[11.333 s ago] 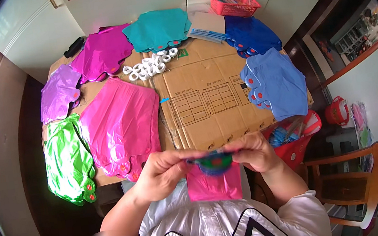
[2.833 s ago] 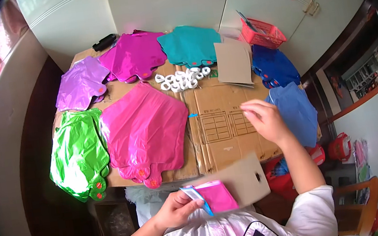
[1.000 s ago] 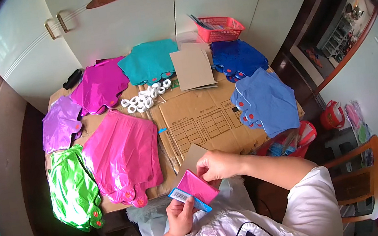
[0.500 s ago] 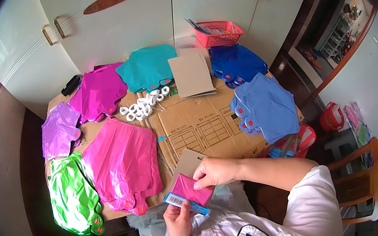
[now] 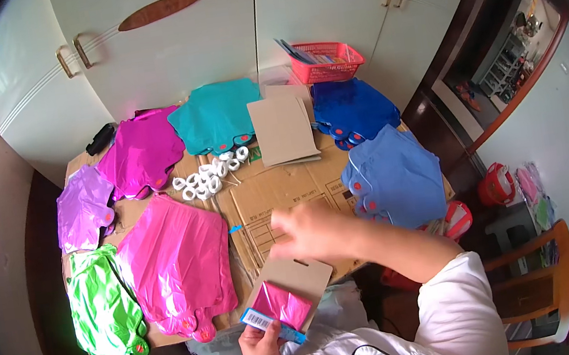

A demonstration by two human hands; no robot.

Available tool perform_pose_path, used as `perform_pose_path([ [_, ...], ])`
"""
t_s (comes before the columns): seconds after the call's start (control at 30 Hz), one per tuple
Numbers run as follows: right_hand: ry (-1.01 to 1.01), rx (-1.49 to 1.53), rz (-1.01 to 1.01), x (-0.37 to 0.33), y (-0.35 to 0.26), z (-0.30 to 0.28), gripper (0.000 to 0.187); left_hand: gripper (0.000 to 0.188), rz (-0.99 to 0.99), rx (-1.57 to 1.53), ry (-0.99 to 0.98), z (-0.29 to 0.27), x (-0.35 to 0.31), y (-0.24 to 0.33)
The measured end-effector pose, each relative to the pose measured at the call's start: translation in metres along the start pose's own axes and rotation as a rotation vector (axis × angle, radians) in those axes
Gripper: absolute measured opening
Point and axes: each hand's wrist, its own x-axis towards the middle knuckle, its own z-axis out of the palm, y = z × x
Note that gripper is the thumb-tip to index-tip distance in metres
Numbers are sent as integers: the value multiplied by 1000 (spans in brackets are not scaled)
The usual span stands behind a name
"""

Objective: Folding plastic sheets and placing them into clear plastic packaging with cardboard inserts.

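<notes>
My left hand (image 5: 260,349) grips the lower edge of a brown backing card (image 5: 314,274) that has a blue strip with a barcode. A folded pink foil piece (image 5: 283,303) lies flat on the card, close to the strip. Past the card's upper edge, my right hand (image 5: 306,233) hangs over the cardboard, a little blurred, with fingers apart and nothing visible in them. Left of the card, a stack of flat pink foil pieces (image 5: 177,263) like uninflated balloons has round tabs at its near end. Several small white rolls (image 5: 209,179) form a heap farther back.
Around the cardboard-covered table (image 5: 265,193) lie green (image 5: 105,298), lilac (image 5: 84,207), magenta (image 5: 141,153), teal (image 5: 216,118), dark blue (image 5: 354,109) and light blue (image 5: 395,173) foil stacks. Brown cards (image 5: 283,131) and a red basket (image 5: 327,63) stand at the back; a wooden chair (image 5: 561,285) is right.
My right hand has let go of the folded pink foil piece and moved away over the table. The piece now lies exposed on the card, still held by my left hand.
</notes>
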Motion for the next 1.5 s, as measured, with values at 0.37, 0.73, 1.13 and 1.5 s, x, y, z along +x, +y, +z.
perform_pose_path([
  [0.37, 698, -546, -173, 83, 157, -79, 7, 6, -70, -15, -6, -22, 3, 4],
  [0.73, 182, -526, -81, 117, 183, -87, 44, 9, -117, 54, 38, -26, 9, 4],
  [1.13, 197, -803, -341, 108, 187, -135, 6, 13, -79, 58, 12, -28, 9, 3],
  [1.5, 434, 9, 247, 237, 225, -114, 34, 14, -86, 36, 47, -18, 4, 8],
])
